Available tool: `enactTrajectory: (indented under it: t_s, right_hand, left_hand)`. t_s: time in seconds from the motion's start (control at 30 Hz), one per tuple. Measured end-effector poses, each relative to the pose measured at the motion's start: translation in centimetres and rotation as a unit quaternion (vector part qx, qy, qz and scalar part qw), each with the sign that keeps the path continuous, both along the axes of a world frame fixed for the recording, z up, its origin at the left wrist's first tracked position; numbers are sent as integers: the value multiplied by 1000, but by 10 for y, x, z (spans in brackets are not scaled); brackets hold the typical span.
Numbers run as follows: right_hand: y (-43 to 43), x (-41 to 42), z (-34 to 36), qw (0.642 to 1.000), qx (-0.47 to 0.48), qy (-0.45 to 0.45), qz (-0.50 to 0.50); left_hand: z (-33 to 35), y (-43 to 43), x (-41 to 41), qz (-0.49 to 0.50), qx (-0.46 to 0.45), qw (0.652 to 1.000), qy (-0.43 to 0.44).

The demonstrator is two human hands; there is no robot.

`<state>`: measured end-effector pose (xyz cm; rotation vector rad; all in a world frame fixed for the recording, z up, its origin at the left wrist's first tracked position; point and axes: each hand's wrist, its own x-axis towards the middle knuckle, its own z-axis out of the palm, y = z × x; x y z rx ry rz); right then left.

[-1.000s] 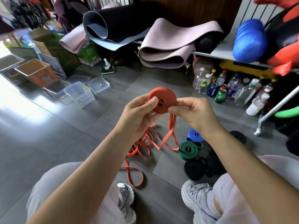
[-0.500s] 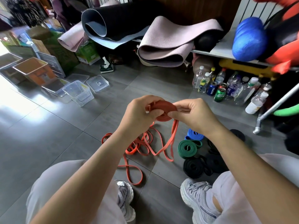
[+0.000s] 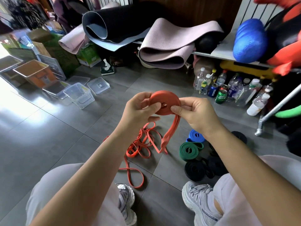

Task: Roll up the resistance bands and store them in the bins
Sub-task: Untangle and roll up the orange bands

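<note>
Above the floor tiles (image 3: 48, 136), left hand (image 3: 138, 111) and right hand (image 3: 197, 115) pinch a part-wound orange resistance band (image 3: 164, 97), tail hanging. Green band (image 3: 189, 150), blue band (image 3: 196, 136) and black bands (image 3: 195, 171) lie rolled; loose orange bands (image 3: 141, 145) remain; clear bins (image 3: 79, 96) apparently unfilled.

This looks like a cluttered storage corner of a gym or home workout room. Rolled mats (image 3: 171, 46) slump over a metal rack (image 3: 200, 53), next to a blue ball (image 3: 249, 39). Under the rack, bottles (image 3: 220, 79) and cans (image 3: 220, 96) crowd the grey tile floor (image 3: 48, 144). Clear bins (image 3: 78, 95) and cartons (image 3: 88, 54) line the left side, and rolled bands (image 3: 190, 150) in blue, green and black lie on the tiles near a person's trainers (image 3: 200, 198).
</note>
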<state>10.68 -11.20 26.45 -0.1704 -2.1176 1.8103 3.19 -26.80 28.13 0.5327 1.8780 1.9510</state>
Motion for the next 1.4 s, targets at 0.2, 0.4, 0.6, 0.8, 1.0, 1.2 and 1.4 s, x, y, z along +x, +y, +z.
enactTrajectory:
  t_s: [0.2,0.4,0.6,0.8,1.0,1.2,1.4]
  right_hand:
    - [-3,5,-5,974,207,-85,16]
    - [-2,5,-2,991,115,-71,17]
    - [0,1,-4,998,32,-54,22]
    - [3,6,-5,993,81,-81,37]
    - [0,13,10,988,111,-92,55]
    - [-1,28,42,999,24,-30,20]
    - [-13,36,98,999,-7,38,-3]
  left_hand:
    - [-2,-7,4,-56,-248,910,329]
    - [-2,-5,2,-6,-220,942,255]
    - [2,-7,-3,25,-1,1000,-14]
    - [6,-12,-4,-47,-174,974,140]
    - [20,-13,5,-84,-294,914,267]
    - [47,-12,15,-23,-126,986,111]
    - [90,-14,31,-56,74,996,-8]
